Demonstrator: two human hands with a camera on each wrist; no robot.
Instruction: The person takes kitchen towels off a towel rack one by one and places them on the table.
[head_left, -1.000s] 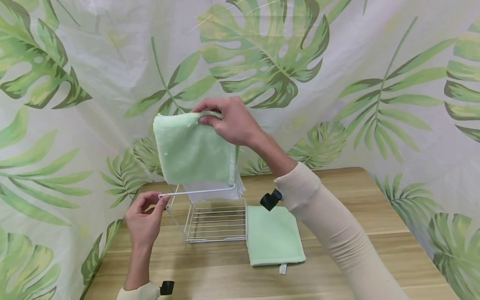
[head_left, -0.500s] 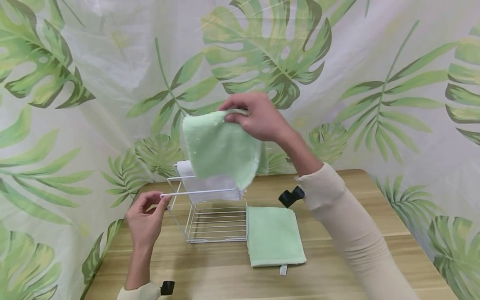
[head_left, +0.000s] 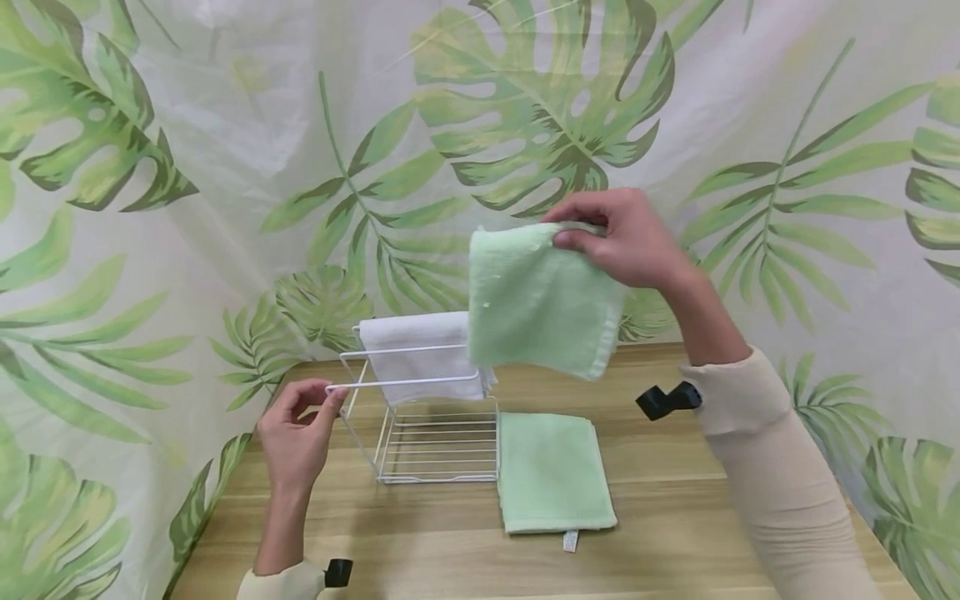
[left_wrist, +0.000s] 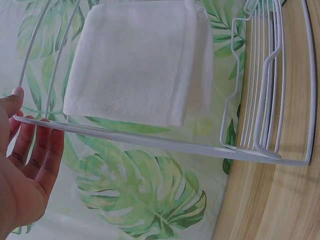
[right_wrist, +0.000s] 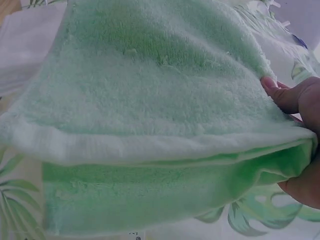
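My right hand (head_left: 626,237) pinches a folded light green towel (head_left: 543,304) by its top edge, so it hangs in the air right of the rack. In the right wrist view the fluffy green towel (right_wrist: 150,90) fills most of the picture, thumb on one face. My left hand (head_left: 300,429) holds the front end of the upper bar of a white wire rack (head_left: 438,479), thumb and fingers at its corner. A white towel (head_left: 420,333) hangs folded over a back bar of that rack; the left wrist view shows the white towel (left_wrist: 135,60) behind the side wire.
A second green towel (head_left: 555,475) lies folded flat on the wooden table (head_left: 420,550), close against the rack's right side, its small white tag (head_left: 571,542) toward the front. A leaf-patterned curtain (head_left: 225,150) hangs behind the table.
The right hand has carried the green towel to the right, away from over the rack, uncovering the white towel and upper bars. The left hand keeps its hold on the rack.
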